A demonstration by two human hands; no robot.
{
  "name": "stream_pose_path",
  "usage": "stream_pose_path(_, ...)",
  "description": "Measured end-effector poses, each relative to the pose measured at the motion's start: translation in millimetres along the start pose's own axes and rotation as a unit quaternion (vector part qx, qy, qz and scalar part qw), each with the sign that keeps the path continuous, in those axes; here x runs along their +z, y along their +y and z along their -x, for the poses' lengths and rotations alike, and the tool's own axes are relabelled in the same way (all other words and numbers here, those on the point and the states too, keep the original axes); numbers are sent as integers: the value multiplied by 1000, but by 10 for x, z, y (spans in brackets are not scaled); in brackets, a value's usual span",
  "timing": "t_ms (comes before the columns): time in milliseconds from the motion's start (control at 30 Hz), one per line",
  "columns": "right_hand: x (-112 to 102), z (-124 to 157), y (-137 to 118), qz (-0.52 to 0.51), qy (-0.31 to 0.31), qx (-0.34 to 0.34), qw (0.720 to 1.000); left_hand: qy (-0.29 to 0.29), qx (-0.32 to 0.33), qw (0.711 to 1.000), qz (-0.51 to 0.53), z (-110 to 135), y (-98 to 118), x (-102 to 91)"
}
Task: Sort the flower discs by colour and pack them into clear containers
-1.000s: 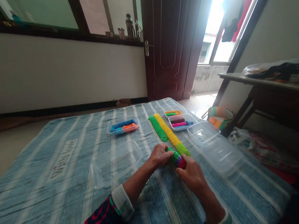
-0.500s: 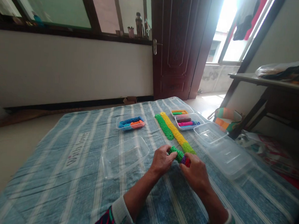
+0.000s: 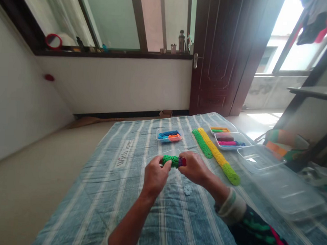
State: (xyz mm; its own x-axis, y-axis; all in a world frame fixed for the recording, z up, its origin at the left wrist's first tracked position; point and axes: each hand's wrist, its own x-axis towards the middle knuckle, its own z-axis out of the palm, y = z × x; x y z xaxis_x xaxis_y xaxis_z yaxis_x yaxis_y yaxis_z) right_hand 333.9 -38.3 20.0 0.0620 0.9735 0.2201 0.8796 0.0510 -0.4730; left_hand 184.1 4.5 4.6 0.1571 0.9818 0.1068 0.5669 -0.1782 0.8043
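A short stack of snowflake-shaped plastic discs [image 3: 171,161], green at the left and purple and red at the right, is held level between my hands. My left hand [image 3: 155,176] pinches its green end. The fingers of my right hand [image 3: 195,168] close round the purple and red end. Below them, partly hidden, a clear plastic box [image 3: 166,152] rests on the striped bedspread [image 3: 132,194]. One pale blue snowflake disc [image 3: 187,190] lies flat nearer to me. To the right are a long yellow and lime stack [image 3: 218,154] and a shorter green stack [image 3: 203,143].
A small box [image 3: 159,140] of blue and orange discs stands beyond my hands. Farther right are a box with pink and brown stacks [image 3: 249,144], another with orange and green stacks [image 3: 235,130], and clear lids or trays [image 3: 260,157]. A door [image 3: 215,77] stands behind the bed.
Both hands have carried the disc stack left, over the clear box. The view has swung left. The pale blue disc now shows on the bedspread.
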Motion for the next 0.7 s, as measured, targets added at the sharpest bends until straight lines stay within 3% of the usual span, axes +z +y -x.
stream_pose_path(133, 207, -407, -66, 32, -123, -37, 991, -56, -67, 996, -34, -202, -201, -140)
stream_pose_path(233, 357, -611, -77, 60, -174, -39, 982, -115, -108, 982, -103, -363, -259, -171)
stream_pose_path(433, 542, -762, -28, 76, -159, -8, 984, -186, -129, 942, -246, -515, -204, -164)
stream_pose_path(600, 577, -775, 62, 64, -143, 23, 987, -180, -61, 924, -332, -538, -160, -192)
stream_pose_path(700, 582, -774, 79, 63, -132, 39, 988, -147, -37, 917, -368, -541, -124, -241)
